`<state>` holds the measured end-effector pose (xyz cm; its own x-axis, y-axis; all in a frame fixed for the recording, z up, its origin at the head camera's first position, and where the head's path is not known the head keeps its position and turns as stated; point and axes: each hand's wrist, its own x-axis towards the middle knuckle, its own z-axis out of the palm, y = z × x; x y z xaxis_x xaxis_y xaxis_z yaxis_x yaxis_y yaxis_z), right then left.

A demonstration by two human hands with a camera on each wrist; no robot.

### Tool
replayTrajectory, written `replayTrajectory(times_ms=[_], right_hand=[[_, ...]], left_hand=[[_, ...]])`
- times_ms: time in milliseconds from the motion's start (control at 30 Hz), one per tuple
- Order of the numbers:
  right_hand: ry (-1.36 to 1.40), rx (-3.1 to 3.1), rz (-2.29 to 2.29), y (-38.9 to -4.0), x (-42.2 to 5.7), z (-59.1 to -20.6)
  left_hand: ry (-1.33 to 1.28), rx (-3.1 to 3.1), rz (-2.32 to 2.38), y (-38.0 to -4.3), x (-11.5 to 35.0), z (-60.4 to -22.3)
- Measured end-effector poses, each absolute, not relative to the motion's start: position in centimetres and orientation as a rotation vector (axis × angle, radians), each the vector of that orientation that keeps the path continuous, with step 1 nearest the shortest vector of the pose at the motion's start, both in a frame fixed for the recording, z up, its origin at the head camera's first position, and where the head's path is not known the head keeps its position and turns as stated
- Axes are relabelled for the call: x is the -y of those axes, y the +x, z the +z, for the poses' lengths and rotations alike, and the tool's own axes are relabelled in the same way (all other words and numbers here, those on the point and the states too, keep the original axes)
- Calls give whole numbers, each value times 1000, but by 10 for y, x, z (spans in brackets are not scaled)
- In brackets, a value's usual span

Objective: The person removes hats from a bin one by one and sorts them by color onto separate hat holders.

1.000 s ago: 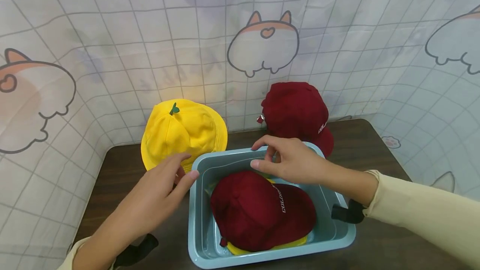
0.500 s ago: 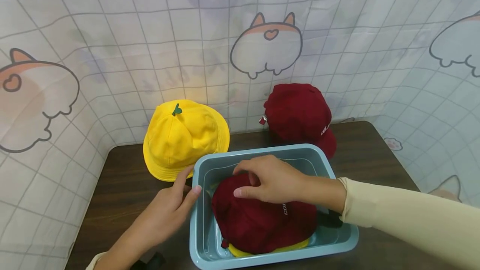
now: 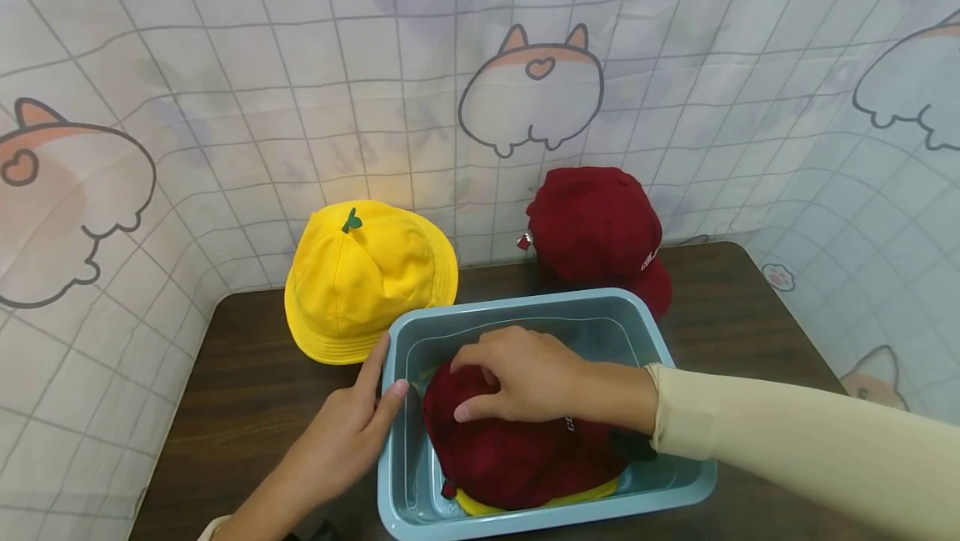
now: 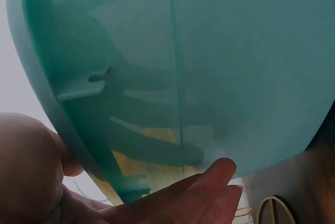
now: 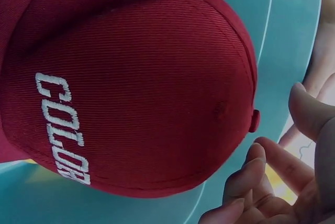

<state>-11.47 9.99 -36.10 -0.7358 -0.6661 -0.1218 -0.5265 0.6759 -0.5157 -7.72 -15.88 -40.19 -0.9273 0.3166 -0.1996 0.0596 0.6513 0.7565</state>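
My left hand [image 3: 337, 437] holds the left rim of a light blue plastic basin [image 3: 547, 513], thumb over the edge. In the left wrist view its fingers [image 4: 209, 190] lie along the basin's outer wall [image 4: 251, 67]. A dark red baseball cap [image 3: 502, 470] lies inside the basin, brim to the right, on top of something yellow [image 3: 476, 504]. Over the cap's crown hovers my right hand [image 3: 536, 374], fingers loosely bent and nothing between them. The right wrist view shows white letters on the cap [image 5: 141, 88], with the fingertips just past its button.
A yellow bucket hat [image 3: 375, 274] with a green sprout stands behind the basin at left. Another dark red cap [image 3: 592, 224] sits behind it at right. Both are near the patterned curtain [image 3: 405, 107] at the back of the dark wooden table [image 3: 217, 408].
My right hand has come down and toward me from the basin's far rim to over the cap. The left hand has moved from above the rim onto it.
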Motion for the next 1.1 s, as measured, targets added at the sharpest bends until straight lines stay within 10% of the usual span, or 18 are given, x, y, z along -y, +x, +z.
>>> replayTrajectory(times_ms=[1100], right_hand=[[-933,-2646,-512,-116,-99,-375]], left_hand=[[266,-2603,1087,-73,154,-408]])
